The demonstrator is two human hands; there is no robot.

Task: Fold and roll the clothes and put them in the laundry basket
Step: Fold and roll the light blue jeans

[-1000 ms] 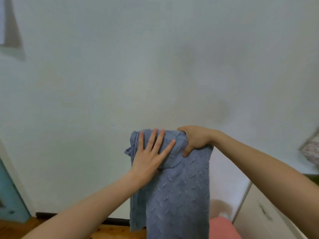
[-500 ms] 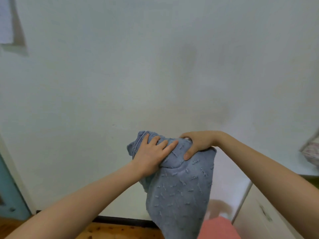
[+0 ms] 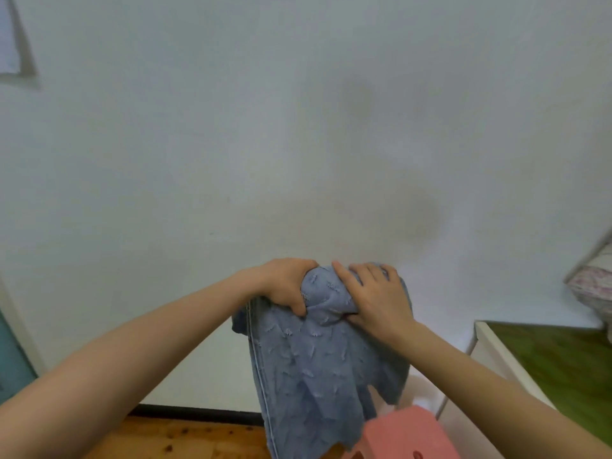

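Note:
A blue-grey textured garment (image 3: 314,369) hangs in the air in front of a white wall. Its top is bunched between both hands. My left hand (image 3: 286,284) grips the bunched top from the left, thumb pressed into the cloth. My right hand (image 3: 377,299) lies over the top from the right, fingers spread across the fabric and closed on it. The rest of the garment hangs down loose to the bottom of the view. A pink plastic object (image 3: 404,435), perhaps the laundry basket, shows just below the cloth; only its top is in view.
A white cabinet (image 3: 490,352) with a green top (image 3: 563,362) stands at the right, with patterned pink-white fabric (image 3: 596,286) above it. Wooden floor (image 3: 185,438) lies below a dark skirting board. A teal door edge (image 3: 10,356) is at the far left.
My left hand went from flat on the cloth to gripping the bunched top. My right hand shifted over the fabric. The garment's top is gathered tighter and sits lower and further right.

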